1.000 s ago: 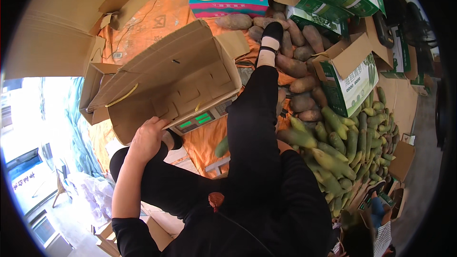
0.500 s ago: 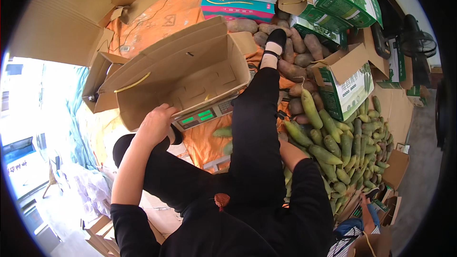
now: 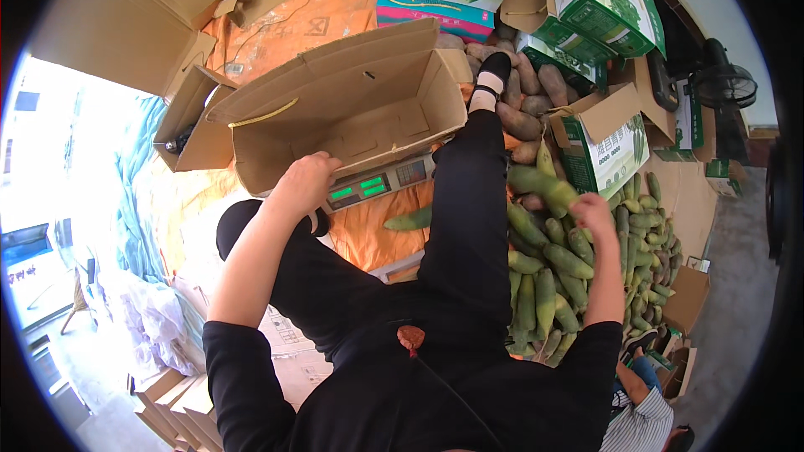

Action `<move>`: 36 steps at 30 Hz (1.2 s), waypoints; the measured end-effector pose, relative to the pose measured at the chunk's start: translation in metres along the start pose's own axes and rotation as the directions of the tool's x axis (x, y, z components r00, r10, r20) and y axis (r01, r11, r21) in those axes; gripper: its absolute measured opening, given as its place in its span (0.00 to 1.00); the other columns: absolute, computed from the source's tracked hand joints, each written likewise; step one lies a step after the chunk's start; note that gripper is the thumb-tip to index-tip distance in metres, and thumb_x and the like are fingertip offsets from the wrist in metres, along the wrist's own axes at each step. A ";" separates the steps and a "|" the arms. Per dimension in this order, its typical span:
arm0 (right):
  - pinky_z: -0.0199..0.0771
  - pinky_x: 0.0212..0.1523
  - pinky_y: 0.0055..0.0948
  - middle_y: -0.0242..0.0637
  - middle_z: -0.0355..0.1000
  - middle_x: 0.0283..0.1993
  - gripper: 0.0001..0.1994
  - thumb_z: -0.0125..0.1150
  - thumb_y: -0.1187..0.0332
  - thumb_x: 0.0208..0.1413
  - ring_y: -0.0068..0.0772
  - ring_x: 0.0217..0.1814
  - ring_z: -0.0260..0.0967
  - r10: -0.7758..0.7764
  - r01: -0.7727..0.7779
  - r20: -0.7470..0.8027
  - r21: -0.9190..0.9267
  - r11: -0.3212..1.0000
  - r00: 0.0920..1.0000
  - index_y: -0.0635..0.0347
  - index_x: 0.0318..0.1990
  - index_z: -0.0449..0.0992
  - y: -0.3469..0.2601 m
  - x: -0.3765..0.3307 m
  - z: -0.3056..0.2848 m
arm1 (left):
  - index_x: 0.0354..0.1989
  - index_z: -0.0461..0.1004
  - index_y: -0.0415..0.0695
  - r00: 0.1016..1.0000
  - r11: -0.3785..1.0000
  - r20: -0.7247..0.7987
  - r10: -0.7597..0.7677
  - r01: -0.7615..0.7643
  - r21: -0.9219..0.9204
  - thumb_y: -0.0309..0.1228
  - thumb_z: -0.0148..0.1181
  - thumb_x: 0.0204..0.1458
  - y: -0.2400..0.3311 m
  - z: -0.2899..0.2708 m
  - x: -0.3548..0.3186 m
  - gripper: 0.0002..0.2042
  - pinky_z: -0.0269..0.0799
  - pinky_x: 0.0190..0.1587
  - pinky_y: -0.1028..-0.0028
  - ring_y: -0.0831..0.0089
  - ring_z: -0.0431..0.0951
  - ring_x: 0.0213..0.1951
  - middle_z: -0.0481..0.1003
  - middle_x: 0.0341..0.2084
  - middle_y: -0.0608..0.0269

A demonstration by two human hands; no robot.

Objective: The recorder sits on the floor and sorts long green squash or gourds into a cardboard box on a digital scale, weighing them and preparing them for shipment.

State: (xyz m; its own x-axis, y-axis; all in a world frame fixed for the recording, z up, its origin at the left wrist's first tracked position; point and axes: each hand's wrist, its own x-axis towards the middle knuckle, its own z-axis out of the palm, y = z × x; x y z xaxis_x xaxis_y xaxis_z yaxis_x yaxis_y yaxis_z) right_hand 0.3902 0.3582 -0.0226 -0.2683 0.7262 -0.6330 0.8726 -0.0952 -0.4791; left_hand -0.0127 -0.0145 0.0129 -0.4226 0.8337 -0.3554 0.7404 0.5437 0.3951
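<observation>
An open cardboard box [image 3: 352,121] lies tilted on a digital scale with a lit green display [image 3: 358,190]; bare cardboard shows inside. My left hand [image 3: 303,186] has its fingers curled over the box's near rim. To the right of my leg, my right hand [image 3: 593,216] grips one end of a long green radish [image 3: 540,184], which is slightly blurred and held above the heap. Beneath it spreads a big pile of green radishes [image 3: 569,264]. A single green radish [image 3: 409,218] lies on the orange sheet by my left of the raised knee.
Reddish-brown roots [image 3: 519,121] lie around my outstretched foot. Printed green-and-white cartons [image 3: 607,151] stand at the right and back. A black fan [image 3: 727,82] is at the far right. Another person [image 3: 641,418] sits at the lower right. Flattened cardboard [image 3: 109,33] stands at the left.
My right hand has risen from behind my leg and lifted a green radish off the pile. My left hand stays at the box rim. The view has shifted a little.
</observation>
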 end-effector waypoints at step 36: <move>0.68 0.44 0.19 0.31 0.75 0.42 0.14 0.55 0.68 0.58 0.19 0.43 0.69 -0.837 0.806 -0.042 0.302 0.510 0.546 0.62 0.50 0.74 -0.238 -0.041 0.069 | 0.42 0.76 0.41 0.994 0.993 0.037 0.105 -0.103 -0.056 0.28 0.58 0.48 0.001 0.006 0.002 0.12 0.67 0.45 0.61 0.51 0.72 0.42 0.72 0.34 0.49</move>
State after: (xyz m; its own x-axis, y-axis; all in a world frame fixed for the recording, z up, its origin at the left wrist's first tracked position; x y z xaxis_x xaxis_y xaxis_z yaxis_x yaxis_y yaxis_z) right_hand 0.1647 0.3041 0.0750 -0.8595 0.5046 0.0813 0.1056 0.3309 -0.9377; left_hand -0.0097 -0.0129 0.0079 -0.3225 0.8822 -0.3432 0.7497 0.4594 0.4763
